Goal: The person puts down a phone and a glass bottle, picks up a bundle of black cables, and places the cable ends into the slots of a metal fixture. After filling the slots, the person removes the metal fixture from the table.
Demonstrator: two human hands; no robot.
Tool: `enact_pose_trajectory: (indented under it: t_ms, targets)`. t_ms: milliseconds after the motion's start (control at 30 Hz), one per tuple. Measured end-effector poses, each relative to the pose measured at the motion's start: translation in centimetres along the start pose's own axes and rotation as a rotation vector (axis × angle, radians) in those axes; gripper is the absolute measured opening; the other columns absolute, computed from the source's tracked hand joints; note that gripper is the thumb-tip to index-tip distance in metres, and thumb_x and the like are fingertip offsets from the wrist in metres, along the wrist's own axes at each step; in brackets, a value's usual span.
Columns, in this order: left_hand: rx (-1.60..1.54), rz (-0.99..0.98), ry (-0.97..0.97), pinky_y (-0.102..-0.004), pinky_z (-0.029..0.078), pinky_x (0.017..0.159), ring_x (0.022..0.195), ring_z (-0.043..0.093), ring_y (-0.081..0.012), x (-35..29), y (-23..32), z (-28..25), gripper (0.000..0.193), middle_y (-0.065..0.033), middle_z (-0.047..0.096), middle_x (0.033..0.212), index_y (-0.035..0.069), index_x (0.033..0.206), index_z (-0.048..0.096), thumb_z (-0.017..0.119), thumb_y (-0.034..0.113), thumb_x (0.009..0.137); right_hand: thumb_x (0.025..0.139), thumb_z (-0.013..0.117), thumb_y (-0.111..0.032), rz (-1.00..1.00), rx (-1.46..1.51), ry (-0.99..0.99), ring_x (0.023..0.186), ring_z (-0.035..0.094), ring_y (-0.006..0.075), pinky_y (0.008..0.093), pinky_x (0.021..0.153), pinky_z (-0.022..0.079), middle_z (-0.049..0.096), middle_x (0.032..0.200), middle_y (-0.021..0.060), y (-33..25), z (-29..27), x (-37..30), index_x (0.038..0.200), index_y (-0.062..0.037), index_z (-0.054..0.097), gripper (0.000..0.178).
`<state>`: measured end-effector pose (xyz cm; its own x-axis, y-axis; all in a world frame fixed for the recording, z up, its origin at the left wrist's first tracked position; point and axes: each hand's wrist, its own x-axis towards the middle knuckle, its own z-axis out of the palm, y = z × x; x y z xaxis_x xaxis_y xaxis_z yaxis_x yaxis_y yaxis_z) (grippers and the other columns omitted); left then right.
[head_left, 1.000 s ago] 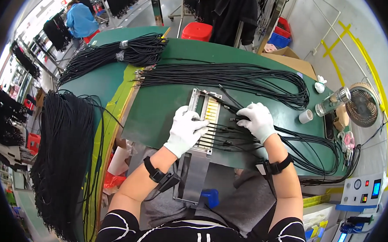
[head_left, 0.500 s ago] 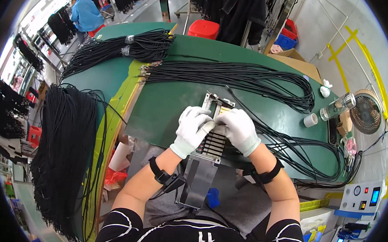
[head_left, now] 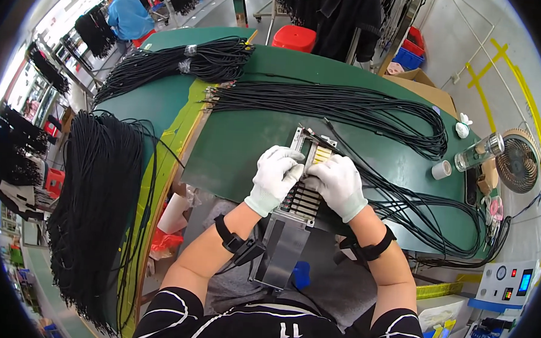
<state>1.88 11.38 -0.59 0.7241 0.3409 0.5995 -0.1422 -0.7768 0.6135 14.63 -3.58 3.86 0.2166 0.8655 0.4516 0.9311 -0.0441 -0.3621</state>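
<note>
Both my hands wear white gloves over a long metal fixture [head_left: 305, 212], which has a row of parallel slots with black cable pieces in them. My left hand [head_left: 275, 176] is at the fixture's left side, fingers curled and thumb against the fingertips. My right hand [head_left: 338, 183] bends over its right side, fingertips pinched together above the slots. Whatever lies in either pinch is hidden by the gloves. Beyond the right fingertips shows a pale yellow block [head_left: 322, 154] on the fixture. Below the fixture extends a flat grey metal plate [head_left: 281, 249].
Black cable bundles lie across the green table [head_left: 241, 149]: a long bundle [head_left: 335, 105] behind, a looped bundle [head_left: 427, 208] at right, a thick hanging bundle [head_left: 97, 209] at left. At right stand a glass bottle [head_left: 480, 152], a white cup [head_left: 442, 170] and a small fan [head_left: 517, 162].
My hands have drawn slightly apart, the left curling more loosely. More of the pale yellow block shows. The whole view has shifted a little, so everything sits farther right.
</note>
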Motion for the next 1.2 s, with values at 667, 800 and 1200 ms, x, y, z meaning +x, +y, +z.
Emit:
enact_pose_trajectory:
  t_ms: [667,800,1200]
  targets:
    - [0.202,-0.104,0.097,-0.0385,0.047,0.084,0.088,0.063,-0.0277,-0.8,-1.9,-0.2,0.009,-0.008,0.07,0.094,0.007,0.089,0.069,0.065,0.015,0.087,0.075,0.072,-0.017,0.077,-0.043,-0.069,0.082,0.06,0.0276,0.0399,0.076,0.046,0.065,0.075,0.0039,3.5,-0.6,-1.9,0.078,-0.0131,0.067,0.007]
    - [0.145,-0.169,0.068,-0.0394,0.046,0.089,0.088,0.063,-0.0267,-0.8,-1.8,-0.3,0.009,-0.0063,0.07,0.093,0.009,0.089,0.069,0.065,0.016,0.088,0.075,0.072,-0.016,0.058,-0.078,-0.064,0.087,0.058,0.0263,0.0387,0.079,0.044,0.064,0.079,0.0026,3.6,-0.2,-2.0,0.082,-0.0136,0.065,0.01]
    - [0.109,-0.116,-0.03,-0.0454,0.039,0.103,0.112,0.056,-0.033,-0.4,-0.2,-0.1,0.018,-0.0142,0.065,0.116,0.017,0.101,0.074,0.068,0.025,0.085,0.071,0.075,-0.011,-0.017,-0.062,-0.03,0.088,0.057,0.0278,0.0393,0.08,0.044,0.062,0.081,0.0038,3.2,0.5,-2.2,0.088,-0.0116,0.066,0.02]
